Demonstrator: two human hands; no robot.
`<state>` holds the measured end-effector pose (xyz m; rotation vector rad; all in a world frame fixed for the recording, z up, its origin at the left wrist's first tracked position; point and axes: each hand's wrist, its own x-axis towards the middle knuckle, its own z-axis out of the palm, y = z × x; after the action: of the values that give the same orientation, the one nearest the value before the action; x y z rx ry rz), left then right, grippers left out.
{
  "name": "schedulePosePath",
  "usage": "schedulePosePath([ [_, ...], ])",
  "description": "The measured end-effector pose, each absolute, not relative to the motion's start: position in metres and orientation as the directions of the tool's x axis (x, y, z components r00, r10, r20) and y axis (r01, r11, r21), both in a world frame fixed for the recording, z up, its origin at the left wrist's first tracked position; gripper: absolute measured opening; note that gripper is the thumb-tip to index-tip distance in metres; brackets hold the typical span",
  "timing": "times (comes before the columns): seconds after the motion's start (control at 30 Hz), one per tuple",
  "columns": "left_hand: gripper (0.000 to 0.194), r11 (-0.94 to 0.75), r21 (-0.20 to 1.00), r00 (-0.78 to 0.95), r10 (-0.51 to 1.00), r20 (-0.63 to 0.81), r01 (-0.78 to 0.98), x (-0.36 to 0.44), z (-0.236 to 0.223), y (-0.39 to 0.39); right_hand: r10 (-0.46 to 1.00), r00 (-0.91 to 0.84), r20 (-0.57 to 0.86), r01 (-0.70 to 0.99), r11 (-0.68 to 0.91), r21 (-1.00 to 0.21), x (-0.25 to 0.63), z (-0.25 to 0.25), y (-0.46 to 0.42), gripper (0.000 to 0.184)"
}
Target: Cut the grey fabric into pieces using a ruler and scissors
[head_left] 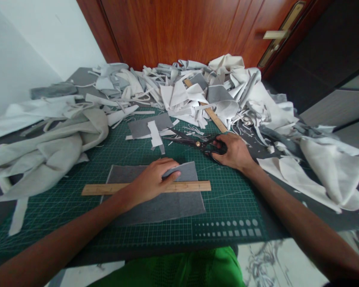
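Note:
A rectangle of grey fabric lies flat on the green cutting mat, with a wooden ruler across it. My left hand reaches over the ruler and pinches the fabric's far edge between thumb and fingers, lifting it a little. Black-handled scissors are in my right hand, fingers through the loops. Their blades are apart and point left, beyond the fabric. Close to the blade tips are a smaller grey fabric piece and a white strip.
Heaped white and grey fabric scraps line the back, with a second wooden ruler partly buried. Bunched pale cloth covers the left side; more white cloth lies right. A wooden door stands behind the table.

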<state>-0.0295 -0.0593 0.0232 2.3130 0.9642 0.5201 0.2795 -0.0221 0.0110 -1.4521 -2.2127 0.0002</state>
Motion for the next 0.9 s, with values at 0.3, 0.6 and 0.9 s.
schedulePosePath([
  [0.3,0.051,-0.302,-0.054,0.304,0.953,0.022,0.952,-0.089,0.053,-0.074,0.875,-0.303,0.377,0.861,0.421,-0.285,0.279,0.006,-0.021,0.025],
  [0.6,0.035,-0.127,0.064,0.136,0.977,-0.163,0.99,-0.129,0.058,-0.1,0.87,-0.294,0.396,0.865,0.418,-0.276,0.278,0.005,-0.022,0.022],
  [0.9,0.036,-0.187,0.572,0.248,0.968,-0.03,0.798,-0.12,0.045,-0.065,0.845,-0.344,0.409,0.858,0.46,-0.228,0.277,0.01,-0.025,0.022],
])
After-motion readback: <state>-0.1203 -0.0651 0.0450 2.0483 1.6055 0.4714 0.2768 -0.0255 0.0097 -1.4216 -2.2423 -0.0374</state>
